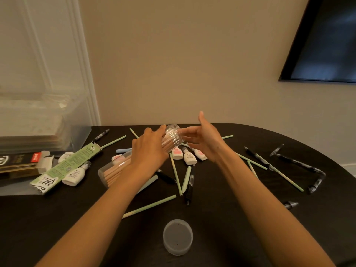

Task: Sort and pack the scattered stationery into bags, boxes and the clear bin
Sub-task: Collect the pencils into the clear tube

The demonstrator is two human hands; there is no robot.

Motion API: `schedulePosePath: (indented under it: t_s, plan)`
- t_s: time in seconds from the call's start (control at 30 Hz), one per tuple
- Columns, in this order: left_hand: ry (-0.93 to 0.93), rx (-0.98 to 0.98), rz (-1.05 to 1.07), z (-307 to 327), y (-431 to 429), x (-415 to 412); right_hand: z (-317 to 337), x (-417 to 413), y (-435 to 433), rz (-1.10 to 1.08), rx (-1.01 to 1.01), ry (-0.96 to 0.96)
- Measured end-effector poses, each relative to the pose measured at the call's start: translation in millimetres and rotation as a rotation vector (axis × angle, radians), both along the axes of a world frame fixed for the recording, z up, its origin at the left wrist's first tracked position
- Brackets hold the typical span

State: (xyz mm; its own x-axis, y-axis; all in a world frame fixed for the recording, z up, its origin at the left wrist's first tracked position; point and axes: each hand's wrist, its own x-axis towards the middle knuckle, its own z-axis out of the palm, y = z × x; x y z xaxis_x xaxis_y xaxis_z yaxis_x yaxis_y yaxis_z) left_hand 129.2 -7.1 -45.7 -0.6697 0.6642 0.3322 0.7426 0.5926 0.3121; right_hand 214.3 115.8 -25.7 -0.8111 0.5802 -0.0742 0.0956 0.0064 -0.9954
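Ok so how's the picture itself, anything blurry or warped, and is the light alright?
Head view: warm, dim indoor light. The wide lens bows the table edge and slants the wall screen. The clear bin at left is hazy and smeared; the clear tube of pencils in the left hand and the right hand are slightly soft; the round lid nearer looks sharper.

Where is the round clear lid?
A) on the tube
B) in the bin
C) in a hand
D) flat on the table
D: the lid lies on the table, apart from the tube that the left hand grips.
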Motion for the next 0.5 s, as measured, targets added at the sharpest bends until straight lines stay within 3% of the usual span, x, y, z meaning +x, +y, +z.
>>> schedulePosePath:
  t_s: [0.2,0.3,0.37,0.5]
  plan:
    - [0.002,-0.036,0.002,-2.6,-13.2,3.9,-0.7,9.3,2.3,0.13,0.022,-0.026]
    - [0.007,-0.067,0.005,-6.6,-22.2,7.2,-7.0,16.0,-0.1,0.036,0.027,0.003]
    - [0.001,-0.093,0.016,-8.6,-29.0,10.3,-11.8,19.6,-5.1,0.014,0.096,-0.068]
    - [0.014,-0.132,0.061,-11.9,-45.1,17.3,-22.9,30.7,-17.1,0.192,0.298,-0.28]
